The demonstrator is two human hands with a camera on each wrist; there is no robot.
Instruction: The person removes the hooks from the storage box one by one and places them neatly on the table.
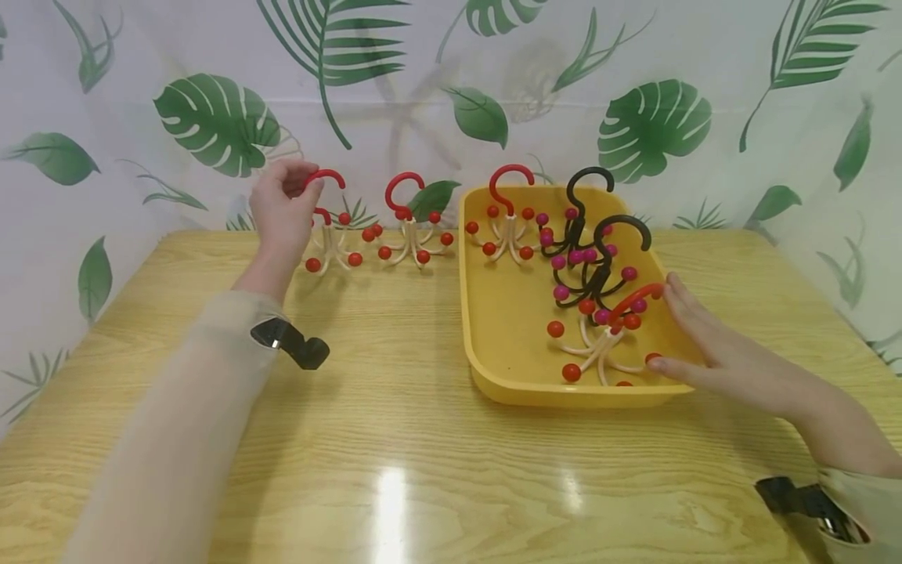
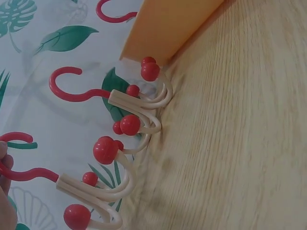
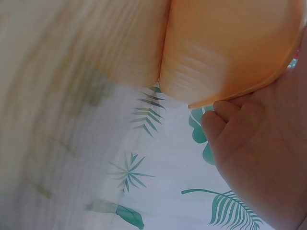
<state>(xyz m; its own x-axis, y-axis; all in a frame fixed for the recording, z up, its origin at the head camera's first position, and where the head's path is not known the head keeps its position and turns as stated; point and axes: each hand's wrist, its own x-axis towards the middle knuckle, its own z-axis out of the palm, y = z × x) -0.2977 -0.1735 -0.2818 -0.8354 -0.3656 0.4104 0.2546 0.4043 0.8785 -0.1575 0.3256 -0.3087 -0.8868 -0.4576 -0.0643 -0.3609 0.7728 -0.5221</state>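
My left hand [image 1: 282, 204] pinches the red hook of a claw hanger [image 2: 91, 191] with cream prongs and red ball tips, close over the table's far left part. To its right a second red-hooked claw hanger [image 1: 411, 227] stands upright. My right hand [image 1: 740, 364] grips the right rim of a yellow tub [image 1: 486, 368], thumb over the inside and fingers along the outer side; curled fingers [image 3: 214, 123] show under the rim in the right wrist view. Next to that hand, a tilted red-hooked claw hanger [image 1: 606, 341] lies in the tub.
In the tub's far left corner stands another red-hooked claw hanger [image 1: 510, 227]. Two black claw hangers with magenta balls, one at the back [image 1: 575, 227] and one nearer [image 1: 599, 274], are beside it. A leaf-patterned backdrop [image 1: 423, 78] rises behind the wooden table [image 1: 338, 439].
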